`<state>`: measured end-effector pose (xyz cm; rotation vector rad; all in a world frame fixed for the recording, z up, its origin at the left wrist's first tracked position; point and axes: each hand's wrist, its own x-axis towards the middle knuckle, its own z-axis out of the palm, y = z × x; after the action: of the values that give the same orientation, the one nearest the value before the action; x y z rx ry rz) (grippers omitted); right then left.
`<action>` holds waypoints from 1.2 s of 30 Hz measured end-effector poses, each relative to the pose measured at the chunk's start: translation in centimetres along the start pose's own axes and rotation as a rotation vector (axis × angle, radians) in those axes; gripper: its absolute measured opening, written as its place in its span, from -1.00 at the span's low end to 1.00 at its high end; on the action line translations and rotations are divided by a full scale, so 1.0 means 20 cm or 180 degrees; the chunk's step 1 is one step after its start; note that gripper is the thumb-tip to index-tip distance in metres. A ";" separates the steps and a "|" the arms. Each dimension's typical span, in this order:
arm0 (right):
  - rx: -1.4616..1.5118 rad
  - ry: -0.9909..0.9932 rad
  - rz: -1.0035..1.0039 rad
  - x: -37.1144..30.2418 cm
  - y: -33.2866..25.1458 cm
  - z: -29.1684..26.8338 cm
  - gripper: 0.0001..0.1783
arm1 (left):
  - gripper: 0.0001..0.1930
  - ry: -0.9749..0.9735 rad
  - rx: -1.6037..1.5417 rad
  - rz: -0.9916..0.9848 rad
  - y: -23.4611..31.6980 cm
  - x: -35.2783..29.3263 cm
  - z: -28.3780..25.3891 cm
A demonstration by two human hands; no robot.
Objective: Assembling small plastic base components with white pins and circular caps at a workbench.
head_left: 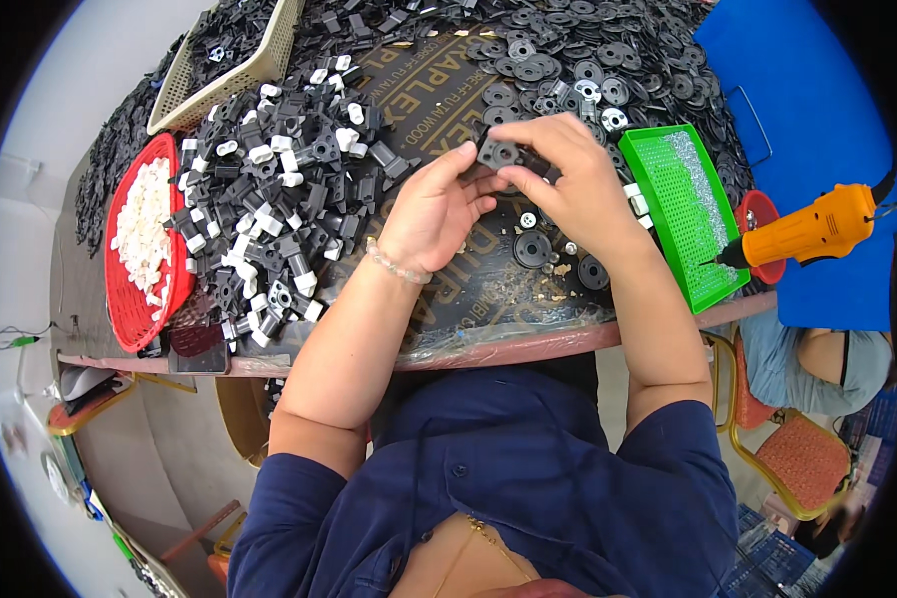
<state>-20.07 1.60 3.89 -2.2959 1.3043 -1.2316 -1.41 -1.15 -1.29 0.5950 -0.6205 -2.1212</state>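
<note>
Above the middle of the table, my right hand (pixel 576 184) pinches a black plastic part with a round hole (pixel 498 153) between thumb and fingers. My left hand (pixel 434 209) meets it from the other side, its thumb at the part's edge and its curled fingers below. Part of the piece is hidden by my fingers. Left of my hands lies a heap of black plastic fittings with white end pieces (pixel 279 189). Black discs (pixel 533 249) and small round white pieces (pixel 527 220) lie on the table just below my right hand.
A red basket of white pieces (pixel 181 279) stands at the left, a beige basket (pixel 224 95) behind it. To the right are a green tray of small metal pieces (pixel 668 214), an orange power screwdriver (pixel 817 227), a red bowl (pixel 770 271) and a blue bin (pixel 787 90). Black discs (pixel 618 50) pile up behind.
</note>
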 end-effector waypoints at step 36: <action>0.0775 -0.0356 0.0876 -0.02 -0.05 -0.17 -0.80 | -0.80 -0.0004 0.3042 0.1360 -0.02 -0.09 0.13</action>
<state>-22.13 3.13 6.32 -1.9149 1.2989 -1.0865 -2.16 1.15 0.87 0.8585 -1.6210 -1.3370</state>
